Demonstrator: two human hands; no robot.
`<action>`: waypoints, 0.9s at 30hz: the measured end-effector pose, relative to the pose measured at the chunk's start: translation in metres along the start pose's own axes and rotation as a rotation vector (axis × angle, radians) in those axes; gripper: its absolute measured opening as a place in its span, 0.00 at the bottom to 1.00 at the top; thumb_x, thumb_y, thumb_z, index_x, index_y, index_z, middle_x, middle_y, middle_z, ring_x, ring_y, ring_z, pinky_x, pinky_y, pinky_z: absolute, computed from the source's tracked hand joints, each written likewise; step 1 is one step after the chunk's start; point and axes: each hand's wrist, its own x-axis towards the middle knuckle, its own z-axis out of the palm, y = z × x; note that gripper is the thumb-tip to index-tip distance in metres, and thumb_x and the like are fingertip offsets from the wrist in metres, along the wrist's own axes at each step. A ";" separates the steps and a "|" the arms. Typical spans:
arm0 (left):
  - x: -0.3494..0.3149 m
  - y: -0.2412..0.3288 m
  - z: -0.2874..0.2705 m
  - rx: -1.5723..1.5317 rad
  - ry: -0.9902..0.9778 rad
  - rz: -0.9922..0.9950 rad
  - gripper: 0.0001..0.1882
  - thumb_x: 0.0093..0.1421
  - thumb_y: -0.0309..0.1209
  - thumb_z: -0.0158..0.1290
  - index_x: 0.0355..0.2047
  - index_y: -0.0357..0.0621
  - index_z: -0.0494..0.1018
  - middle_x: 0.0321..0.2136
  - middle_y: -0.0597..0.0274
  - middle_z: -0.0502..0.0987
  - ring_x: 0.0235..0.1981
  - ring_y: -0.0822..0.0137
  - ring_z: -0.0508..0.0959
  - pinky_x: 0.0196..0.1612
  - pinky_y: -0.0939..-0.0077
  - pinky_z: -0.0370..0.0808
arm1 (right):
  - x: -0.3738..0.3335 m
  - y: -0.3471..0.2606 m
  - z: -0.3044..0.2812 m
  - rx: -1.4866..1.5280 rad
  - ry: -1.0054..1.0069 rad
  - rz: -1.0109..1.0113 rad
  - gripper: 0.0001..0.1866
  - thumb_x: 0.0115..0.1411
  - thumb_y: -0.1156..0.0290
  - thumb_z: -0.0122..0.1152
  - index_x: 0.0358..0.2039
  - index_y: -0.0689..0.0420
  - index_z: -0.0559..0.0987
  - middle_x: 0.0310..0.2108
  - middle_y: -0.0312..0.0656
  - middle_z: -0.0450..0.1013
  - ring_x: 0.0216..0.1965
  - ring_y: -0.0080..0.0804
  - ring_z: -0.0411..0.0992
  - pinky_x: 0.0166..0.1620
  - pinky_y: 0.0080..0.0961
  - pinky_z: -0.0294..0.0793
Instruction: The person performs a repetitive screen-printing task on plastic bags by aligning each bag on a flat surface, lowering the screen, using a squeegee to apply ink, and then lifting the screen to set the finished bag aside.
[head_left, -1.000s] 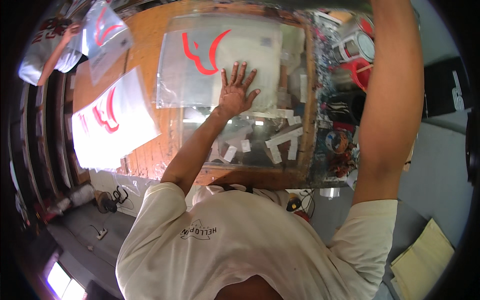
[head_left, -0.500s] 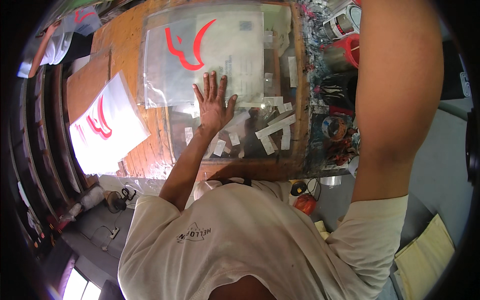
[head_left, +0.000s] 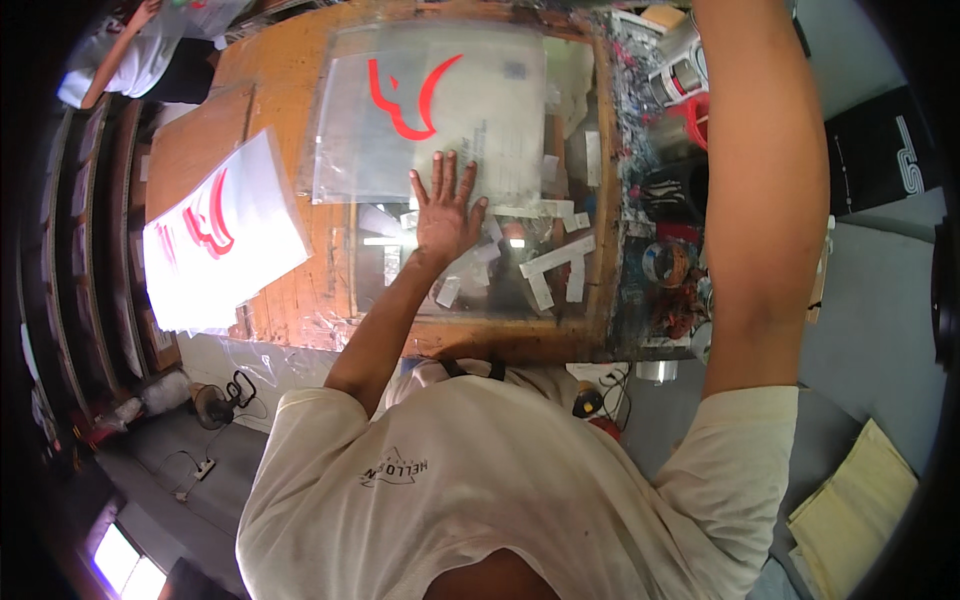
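My left hand lies flat with fingers spread, its fingertips on the lower edge of a clear plastic bag printed with a red curved shape. The bag lies on a glass-like panel set in the wooden table, and whitish strips show below it. My right arm reaches up past the top edge of the picture, so the right hand is out of sight.
At the table's left lies a stack of white bags with the same red print. Along the right are a can, a red container and a tape roll. Another person stands at the far left, near shelves.
The whole view has shifted, so the table and bags sit a little farther right. My left hand keeps its place on the bag. My right arm appears slightly farther left.
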 end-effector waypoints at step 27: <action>-0.095 0.023 -0.067 -1.846 0.070 -1.269 0.36 0.68 0.40 0.45 0.70 0.33 0.50 0.66 0.45 0.57 0.67 0.55 0.62 0.66 0.34 0.57 | -0.301 -0.112 0.256 0.283 -0.564 0.309 0.28 0.52 0.84 0.58 0.56 0.54 0.77 0.49 0.51 0.79 0.48 0.55 0.77 0.50 0.50 0.72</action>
